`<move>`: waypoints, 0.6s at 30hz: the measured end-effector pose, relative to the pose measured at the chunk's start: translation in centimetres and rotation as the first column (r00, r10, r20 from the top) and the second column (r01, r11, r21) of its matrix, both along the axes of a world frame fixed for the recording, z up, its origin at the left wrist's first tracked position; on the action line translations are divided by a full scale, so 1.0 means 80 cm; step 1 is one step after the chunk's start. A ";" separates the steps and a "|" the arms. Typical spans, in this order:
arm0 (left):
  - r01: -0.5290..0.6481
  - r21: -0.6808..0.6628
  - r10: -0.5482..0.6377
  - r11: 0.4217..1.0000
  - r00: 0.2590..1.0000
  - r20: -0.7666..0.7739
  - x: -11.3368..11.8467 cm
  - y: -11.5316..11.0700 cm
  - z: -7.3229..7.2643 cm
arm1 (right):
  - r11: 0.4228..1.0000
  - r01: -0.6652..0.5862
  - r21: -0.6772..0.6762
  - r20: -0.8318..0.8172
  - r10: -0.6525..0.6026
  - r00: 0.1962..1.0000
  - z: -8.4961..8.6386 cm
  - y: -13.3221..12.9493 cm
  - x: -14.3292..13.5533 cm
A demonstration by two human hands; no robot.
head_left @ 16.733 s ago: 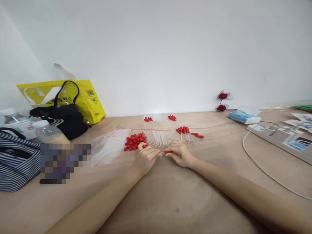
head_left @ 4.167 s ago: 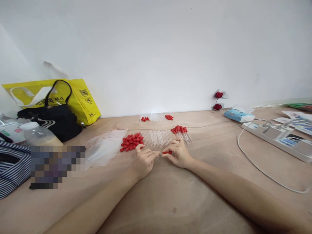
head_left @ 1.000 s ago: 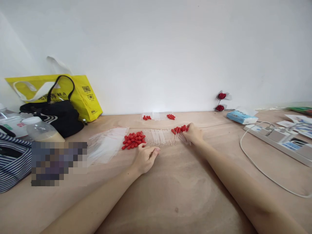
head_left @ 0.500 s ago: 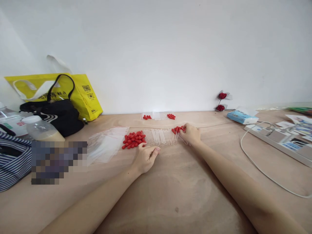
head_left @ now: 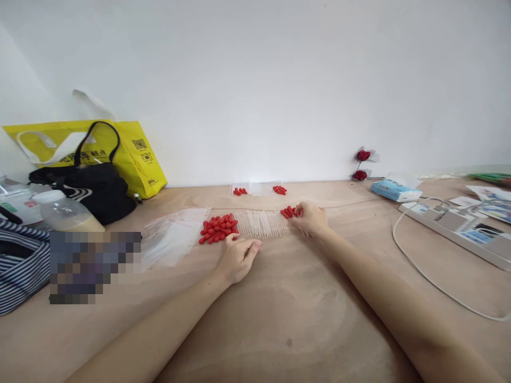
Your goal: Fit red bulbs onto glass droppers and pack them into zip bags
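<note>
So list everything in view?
Bulbs: many, red, centre
Tubes: many, clear, centre
Capped tubes: several, red, centre
Plastic bags: several, clear, left
Packet: one, clear, back
Large bag: one, yellow, left
Soft bag: one, black, left
Striped bag: one, navy, left
Containers: two, clear, left
Pixelated patch: unclear, left
Roses: two, red, back
Tissue pack: one, blue, right
Power strip: one, white, right
Cables: several, white, right
Papers: several, white, right
Table: one, brown, below
Hands: two, bare, centre

The one camera sits on the person's head. It looks forward and down over the table (head_left: pixel 279 298), and sees both arms reaching away toward the wall (head_left: pixel 255 96).
</note>
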State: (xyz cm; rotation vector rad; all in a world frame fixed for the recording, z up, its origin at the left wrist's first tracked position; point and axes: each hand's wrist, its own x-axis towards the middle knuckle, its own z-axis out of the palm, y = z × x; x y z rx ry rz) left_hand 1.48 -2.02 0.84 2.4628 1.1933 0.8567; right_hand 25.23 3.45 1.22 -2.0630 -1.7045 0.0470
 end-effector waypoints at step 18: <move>-0.505 0.349 0.567 0.789 0.818 -0.099 -0.043 0.045 0.022 | 0.970 0.018 -0.243 0.128 0.014 0.992 0.012 0.005 -0.048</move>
